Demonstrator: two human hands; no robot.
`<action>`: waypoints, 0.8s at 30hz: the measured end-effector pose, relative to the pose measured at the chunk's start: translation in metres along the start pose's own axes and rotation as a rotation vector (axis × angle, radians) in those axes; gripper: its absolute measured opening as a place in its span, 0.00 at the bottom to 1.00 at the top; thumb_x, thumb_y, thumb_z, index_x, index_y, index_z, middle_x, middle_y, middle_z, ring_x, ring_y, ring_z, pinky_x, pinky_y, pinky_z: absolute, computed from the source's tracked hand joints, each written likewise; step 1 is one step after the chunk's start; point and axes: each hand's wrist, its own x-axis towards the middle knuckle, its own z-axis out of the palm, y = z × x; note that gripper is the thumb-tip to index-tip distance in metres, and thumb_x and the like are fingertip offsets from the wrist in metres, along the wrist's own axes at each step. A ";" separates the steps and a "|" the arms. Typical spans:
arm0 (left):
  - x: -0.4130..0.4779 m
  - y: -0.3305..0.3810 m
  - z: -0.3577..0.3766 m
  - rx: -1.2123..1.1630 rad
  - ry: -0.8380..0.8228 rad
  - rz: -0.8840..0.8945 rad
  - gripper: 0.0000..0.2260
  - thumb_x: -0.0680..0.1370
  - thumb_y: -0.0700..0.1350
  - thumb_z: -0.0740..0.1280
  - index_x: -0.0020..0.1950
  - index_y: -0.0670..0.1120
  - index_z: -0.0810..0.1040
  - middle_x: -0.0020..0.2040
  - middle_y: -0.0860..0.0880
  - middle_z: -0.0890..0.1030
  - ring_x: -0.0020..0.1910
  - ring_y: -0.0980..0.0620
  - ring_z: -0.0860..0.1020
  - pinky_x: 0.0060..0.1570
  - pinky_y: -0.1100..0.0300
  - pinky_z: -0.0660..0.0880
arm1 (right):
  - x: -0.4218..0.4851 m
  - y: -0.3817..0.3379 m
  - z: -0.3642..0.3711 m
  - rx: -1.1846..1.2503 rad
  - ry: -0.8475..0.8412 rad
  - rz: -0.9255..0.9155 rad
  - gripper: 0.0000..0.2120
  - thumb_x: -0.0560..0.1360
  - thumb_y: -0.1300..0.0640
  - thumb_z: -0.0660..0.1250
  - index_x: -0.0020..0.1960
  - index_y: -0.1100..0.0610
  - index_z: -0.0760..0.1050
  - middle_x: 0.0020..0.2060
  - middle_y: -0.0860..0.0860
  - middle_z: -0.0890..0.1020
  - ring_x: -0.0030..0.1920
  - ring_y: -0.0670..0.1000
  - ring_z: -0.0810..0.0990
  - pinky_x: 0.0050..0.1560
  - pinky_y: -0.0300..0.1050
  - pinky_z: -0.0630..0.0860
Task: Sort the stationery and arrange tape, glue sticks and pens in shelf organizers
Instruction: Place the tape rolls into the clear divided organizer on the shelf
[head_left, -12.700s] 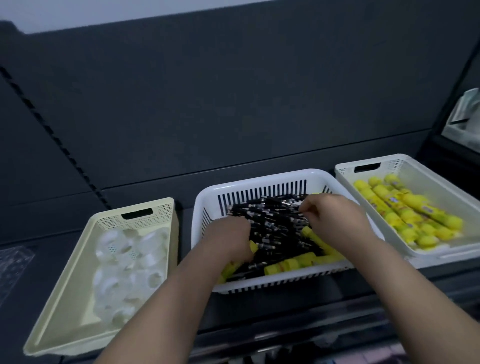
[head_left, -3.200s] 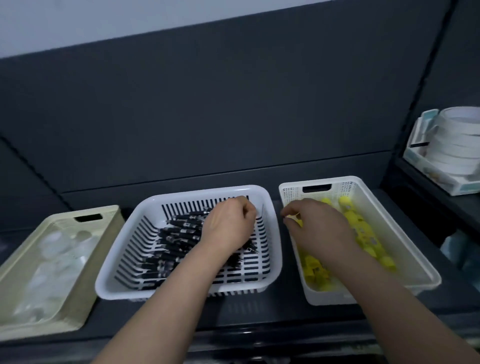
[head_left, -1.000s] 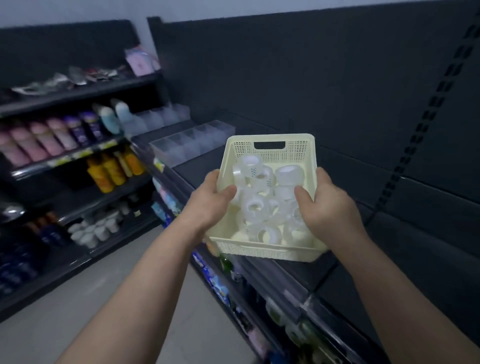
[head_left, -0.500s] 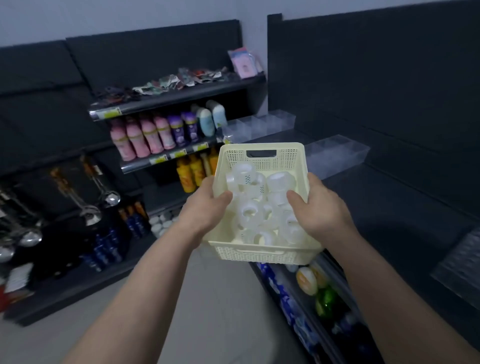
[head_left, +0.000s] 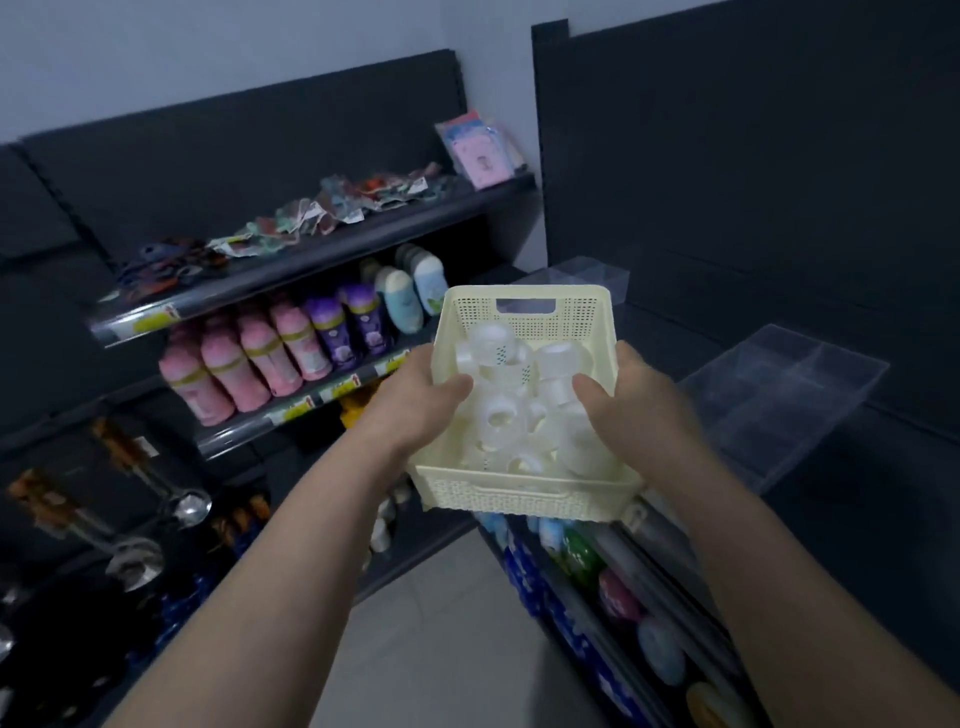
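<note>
- The cream basket (head_left: 527, 493) of clear tape rolls (head_left: 497, 415) is at frame centre, held in the air over the aisle.
- The left hand (head_left: 415, 405) and right hand (head_left: 641, 410) each have their grip clamped on a side wall, thumbs hooked inside.
- A clear compartment organizer (head_left: 789, 395) lies on the dark shelf (head_left: 883, 519) at right.
- Best carried level and set down just beside the organizer before freeing a hand.

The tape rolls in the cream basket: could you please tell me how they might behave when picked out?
The tape rolls are round and lie loosely heaped, so they would probably roll or shift if the basket tilts. Their clear, smooth film looks slippery; pinching through the core seems safer.
</note>
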 end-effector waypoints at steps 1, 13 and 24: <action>0.022 0.008 0.000 0.027 -0.018 0.029 0.17 0.77 0.52 0.64 0.66 0.55 0.68 0.55 0.51 0.78 0.50 0.48 0.79 0.55 0.45 0.77 | 0.019 0.000 0.002 -0.015 0.006 0.029 0.15 0.77 0.45 0.58 0.58 0.55 0.68 0.50 0.54 0.79 0.45 0.57 0.75 0.42 0.48 0.69; 0.223 0.072 0.061 0.276 -0.378 0.353 0.18 0.77 0.50 0.64 0.67 0.54 0.69 0.52 0.52 0.76 0.47 0.52 0.75 0.48 0.57 0.71 | 0.137 0.035 0.023 0.021 0.262 0.392 0.20 0.77 0.46 0.59 0.63 0.57 0.67 0.52 0.53 0.79 0.44 0.53 0.73 0.38 0.44 0.67; 0.266 0.054 0.152 0.216 -0.890 0.519 0.16 0.77 0.53 0.62 0.64 0.51 0.68 0.51 0.53 0.78 0.48 0.51 0.79 0.52 0.49 0.77 | 0.111 0.047 0.032 -0.370 0.365 0.905 0.28 0.79 0.41 0.55 0.70 0.61 0.60 0.58 0.59 0.77 0.57 0.60 0.76 0.46 0.49 0.70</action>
